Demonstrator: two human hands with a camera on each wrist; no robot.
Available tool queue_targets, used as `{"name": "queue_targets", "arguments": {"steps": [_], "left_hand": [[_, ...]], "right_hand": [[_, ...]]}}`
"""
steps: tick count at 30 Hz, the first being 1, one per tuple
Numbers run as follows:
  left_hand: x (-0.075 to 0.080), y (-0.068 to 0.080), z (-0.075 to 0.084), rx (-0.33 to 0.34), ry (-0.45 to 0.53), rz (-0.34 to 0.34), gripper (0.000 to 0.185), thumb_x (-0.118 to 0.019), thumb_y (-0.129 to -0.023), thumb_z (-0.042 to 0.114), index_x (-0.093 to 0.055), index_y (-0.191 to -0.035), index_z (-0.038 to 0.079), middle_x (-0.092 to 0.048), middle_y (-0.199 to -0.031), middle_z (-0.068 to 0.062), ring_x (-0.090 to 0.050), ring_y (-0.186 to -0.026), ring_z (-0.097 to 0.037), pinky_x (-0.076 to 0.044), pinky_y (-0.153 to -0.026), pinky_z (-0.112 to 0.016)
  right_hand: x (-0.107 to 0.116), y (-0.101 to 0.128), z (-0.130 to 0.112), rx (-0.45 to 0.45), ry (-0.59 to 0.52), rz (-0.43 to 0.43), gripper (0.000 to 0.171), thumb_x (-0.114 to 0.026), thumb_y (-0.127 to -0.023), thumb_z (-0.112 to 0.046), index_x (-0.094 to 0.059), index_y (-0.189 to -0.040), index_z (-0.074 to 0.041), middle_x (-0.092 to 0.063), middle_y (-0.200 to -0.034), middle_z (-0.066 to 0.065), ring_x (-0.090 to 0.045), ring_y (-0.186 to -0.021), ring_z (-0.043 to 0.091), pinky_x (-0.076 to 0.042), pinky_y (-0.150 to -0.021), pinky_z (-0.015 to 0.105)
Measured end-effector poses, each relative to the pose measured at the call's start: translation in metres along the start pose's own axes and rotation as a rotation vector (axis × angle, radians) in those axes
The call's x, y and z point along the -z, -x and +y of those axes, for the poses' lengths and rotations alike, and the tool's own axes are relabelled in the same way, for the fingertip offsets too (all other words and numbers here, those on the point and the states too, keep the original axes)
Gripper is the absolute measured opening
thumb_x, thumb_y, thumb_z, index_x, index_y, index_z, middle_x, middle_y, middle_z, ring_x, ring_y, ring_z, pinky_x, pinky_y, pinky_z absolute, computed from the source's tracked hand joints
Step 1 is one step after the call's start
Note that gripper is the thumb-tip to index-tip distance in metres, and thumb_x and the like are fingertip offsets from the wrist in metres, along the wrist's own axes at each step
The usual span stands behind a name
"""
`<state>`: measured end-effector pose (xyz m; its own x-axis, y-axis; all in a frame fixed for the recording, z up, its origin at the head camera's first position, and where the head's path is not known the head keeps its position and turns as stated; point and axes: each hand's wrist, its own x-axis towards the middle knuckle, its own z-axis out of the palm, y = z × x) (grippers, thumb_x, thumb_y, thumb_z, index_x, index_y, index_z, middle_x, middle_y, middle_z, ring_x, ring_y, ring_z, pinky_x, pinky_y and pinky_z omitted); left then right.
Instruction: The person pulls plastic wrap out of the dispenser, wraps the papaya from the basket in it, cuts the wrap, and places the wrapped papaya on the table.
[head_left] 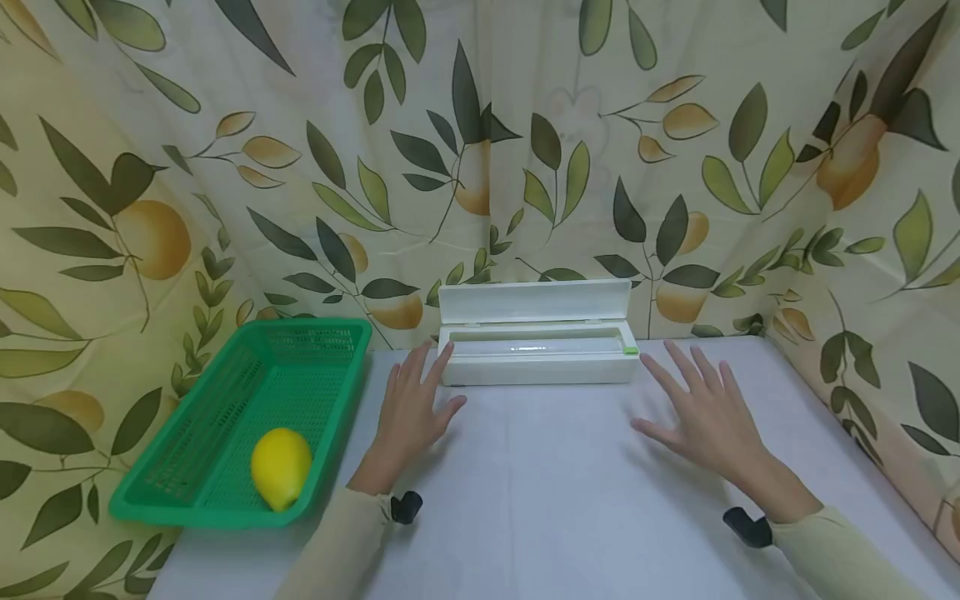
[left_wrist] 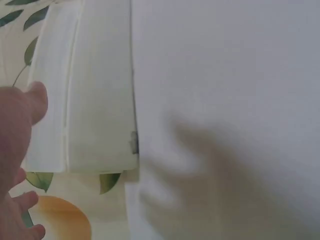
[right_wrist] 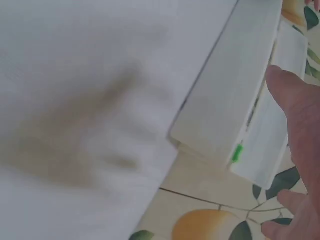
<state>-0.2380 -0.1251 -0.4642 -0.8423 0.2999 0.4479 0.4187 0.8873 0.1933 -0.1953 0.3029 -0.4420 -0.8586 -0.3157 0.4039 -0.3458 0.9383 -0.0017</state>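
Note:
A long white cling film dispenser (head_left: 537, 372) stands at the table's back edge, its lid (head_left: 536, 303) raised. A roll of clear film (head_left: 528, 345) lies inside, and a small green tab (head_left: 631, 351) marks the right end of the rim. My left hand (head_left: 411, 404) hovers by the dispenser's left end with fingers spread; whether a fingertip touches it, I cannot tell. Off the right end, my right hand (head_left: 701, 408) is held with fingers spread and nothing in it. Both wrist views show the dispenser's front (left_wrist: 102, 90) beside a thumb.
To the left sits a green plastic basket (head_left: 348, 417) with a yellow lemon (head_left: 281, 468) in its near right corner. A white cloth (head_left: 540, 500) covers the table. Leaf-and-fruit patterned curtains (head_left: 525, 167) hang behind and at both sides.

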Motion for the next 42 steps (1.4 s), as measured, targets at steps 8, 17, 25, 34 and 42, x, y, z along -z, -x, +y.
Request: {"name": "queue_targets", "arguments": {"steps": [8,17,25,34,42], "left_hand": [[-0.001,-0.044,-0.013,-0.047,0.113,0.025,0.070,-0.077,-0.094,0.021,-0.044,-0.155,0.011,-0.055,-0.142,-0.023,-0.051,-0.132,-0.040,-0.042,-0.104,-0.061],[-0.007,-0.070,-0.027,0.013,0.162,-0.140,0.043,-0.076,-0.094,0.017,-0.066,-0.135,0.008,-0.064,-0.131,-0.016,-0.056,-0.126,-0.037,-0.045,-0.102,-0.058],[-0.008,-0.081,-0.028,-0.055,0.133,-0.186,0.024,-0.075,-0.094,0.016,-0.076,-0.117,0.010,-0.066,-0.114,-0.012,-0.058,-0.109,-0.032,-0.047,-0.095,-0.051],[-0.004,-0.087,-0.024,-0.072,0.099,-0.181,0.007,-0.076,-0.093,0.013,-0.081,-0.098,0.012,-0.069,-0.102,-0.010,-0.058,-0.100,-0.031,-0.047,-0.089,-0.047],[-0.008,-0.091,-0.024,-0.051,0.105,-0.144,0.004,-0.077,-0.092,0.011,-0.078,-0.088,0.012,-0.069,-0.098,-0.007,-0.059,-0.098,-0.030,-0.048,-0.089,-0.047]], "right_hand": [[0.004,-0.057,0.006,0.116,-0.058,0.051,0.080,-0.087,-0.081,-0.033,-0.050,-0.148,-0.008,-0.049,-0.147,0.027,-0.045,-0.131,0.053,-0.034,-0.104,0.074],[-0.005,-0.097,0.009,0.075,-0.134,-0.137,0.043,-0.081,-0.088,-0.012,-0.068,-0.128,-0.002,-0.060,-0.137,0.027,-0.054,-0.128,0.047,-0.041,-0.106,0.064],[-0.015,-0.112,0.010,0.084,-0.156,-0.230,0.024,-0.078,-0.089,-0.001,-0.077,-0.113,-0.004,-0.062,-0.135,0.025,-0.054,-0.128,0.047,-0.042,-0.106,0.062],[-0.017,-0.115,0.008,0.132,-0.198,-0.208,0.015,-0.076,-0.088,0.004,-0.080,-0.098,-0.006,-0.067,-0.129,0.024,-0.058,-0.122,0.047,-0.046,-0.102,0.060],[-0.023,-0.124,0.017,0.173,-0.235,-0.180,0.009,-0.073,-0.089,0.005,-0.076,-0.089,-0.003,-0.074,-0.099,0.012,-0.065,-0.102,0.038,-0.051,-0.092,0.054]]}}
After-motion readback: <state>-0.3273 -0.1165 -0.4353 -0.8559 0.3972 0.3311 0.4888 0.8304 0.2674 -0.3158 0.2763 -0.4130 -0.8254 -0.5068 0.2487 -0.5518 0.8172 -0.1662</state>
